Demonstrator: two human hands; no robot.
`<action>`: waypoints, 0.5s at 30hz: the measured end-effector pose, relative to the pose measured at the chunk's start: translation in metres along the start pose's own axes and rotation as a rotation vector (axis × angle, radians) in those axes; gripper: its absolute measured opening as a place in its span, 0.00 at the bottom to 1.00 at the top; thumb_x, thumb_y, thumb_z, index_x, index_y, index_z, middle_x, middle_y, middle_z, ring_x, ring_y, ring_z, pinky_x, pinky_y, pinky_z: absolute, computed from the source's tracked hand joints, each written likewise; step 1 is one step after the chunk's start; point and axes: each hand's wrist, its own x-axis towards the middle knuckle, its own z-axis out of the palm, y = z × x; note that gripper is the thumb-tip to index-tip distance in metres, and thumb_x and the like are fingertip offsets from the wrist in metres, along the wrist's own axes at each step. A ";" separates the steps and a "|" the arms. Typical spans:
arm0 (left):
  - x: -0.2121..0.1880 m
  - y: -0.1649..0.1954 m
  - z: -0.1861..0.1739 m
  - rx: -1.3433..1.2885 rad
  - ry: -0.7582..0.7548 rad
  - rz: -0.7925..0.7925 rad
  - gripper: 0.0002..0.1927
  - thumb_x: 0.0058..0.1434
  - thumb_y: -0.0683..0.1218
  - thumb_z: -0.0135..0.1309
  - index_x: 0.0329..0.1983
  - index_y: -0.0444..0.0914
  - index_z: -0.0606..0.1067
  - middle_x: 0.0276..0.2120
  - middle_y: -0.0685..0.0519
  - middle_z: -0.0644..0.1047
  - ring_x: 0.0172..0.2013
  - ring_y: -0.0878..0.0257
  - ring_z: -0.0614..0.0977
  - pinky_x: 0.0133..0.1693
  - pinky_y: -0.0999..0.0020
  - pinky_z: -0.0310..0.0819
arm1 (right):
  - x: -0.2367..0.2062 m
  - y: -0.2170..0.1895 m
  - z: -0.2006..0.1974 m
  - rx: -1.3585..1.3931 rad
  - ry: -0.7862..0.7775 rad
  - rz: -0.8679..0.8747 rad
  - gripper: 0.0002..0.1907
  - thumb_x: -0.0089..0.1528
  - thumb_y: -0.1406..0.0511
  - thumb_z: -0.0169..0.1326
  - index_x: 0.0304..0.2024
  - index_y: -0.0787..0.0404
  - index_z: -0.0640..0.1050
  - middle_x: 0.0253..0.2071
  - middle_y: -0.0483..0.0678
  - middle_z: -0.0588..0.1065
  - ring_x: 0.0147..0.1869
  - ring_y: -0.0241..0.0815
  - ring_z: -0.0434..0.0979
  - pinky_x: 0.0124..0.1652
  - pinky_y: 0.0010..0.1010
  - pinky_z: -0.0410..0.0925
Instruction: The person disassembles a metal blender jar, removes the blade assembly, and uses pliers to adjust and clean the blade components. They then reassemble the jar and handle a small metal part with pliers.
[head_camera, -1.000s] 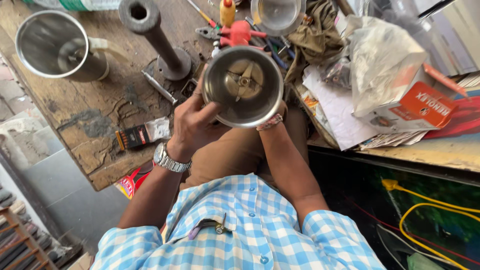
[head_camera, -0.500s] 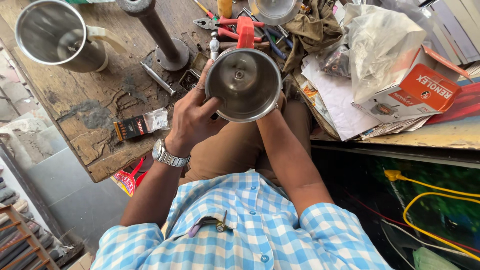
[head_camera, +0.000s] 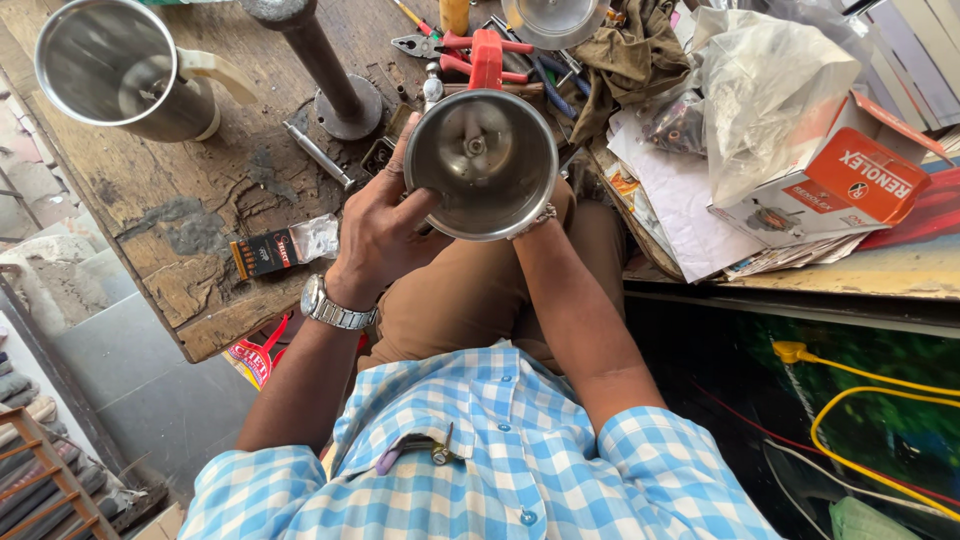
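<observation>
I hold a steel mixer jar (head_camera: 488, 160) over my lap, its open mouth turned up to the camera and a blade hub showing at its bottom. My left hand (head_camera: 378, 230), with a metal wristwatch, grips the jar's left side and rim. Almost all of my right hand (head_camera: 535, 222) is hidden beneath the jar; only its wrist with a bracelet shows, pressed against the jar's lower right. A red-handled tool (head_camera: 486, 58) lies on the bench just beyond the jar.
A worn wooden workbench (head_camera: 180, 230) carries a second steel jar with a white handle (head_camera: 115, 70), a metal post on a round base (head_camera: 330, 75), pliers, a small packet (head_camera: 280, 248), rags, a plastic bag and an orange-and-white box (head_camera: 850, 180). Yellow cable (head_camera: 870, 400) lies lower right.
The jar has tilted a little, with its mouth turning more squarely toward the camera. Both hands keep their hold, and the view has shifted slightly.
</observation>
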 end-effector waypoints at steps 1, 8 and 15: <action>0.001 -0.002 0.000 -0.005 0.004 0.002 0.18 0.49 0.46 0.73 0.41 0.40 0.81 0.71 0.33 0.61 0.57 0.45 0.82 0.50 0.60 0.82 | 0.000 0.000 0.000 0.007 -0.004 0.001 0.14 0.71 0.62 0.55 0.54 0.65 0.77 0.45 0.51 0.79 0.42 0.43 0.75 0.42 0.31 0.71; 0.010 -0.009 0.001 -0.045 -0.004 -0.003 0.18 0.48 0.45 0.74 0.40 0.38 0.80 0.71 0.31 0.62 0.59 0.42 0.81 0.53 0.58 0.82 | 0.011 -0.003 0.004 0.018 -0.019 -0.017 0.14 0.71 0.62 0.55 0.54 0.65 0.77 0.45 0.51 0.78 0.43 0.43 0.76 0.43 0.31 0.71; 0.021 -0.007 0.003 -0.057 0.021 0.022 0.19 0.47 0.45 0.75 0.39 0.37 0.79 0.71 0.33 0.63 0.63 0.40 0.79 0.56 0.58 0.81 | 0.021 -0.011 0.010 0.034 -0.046 -0.050 0.15 0.71 0.61 0.54 0.54 0.64 0.77 0.45 0.51 0.78 0.44 0.43 0.76 0.45 0.32 0.72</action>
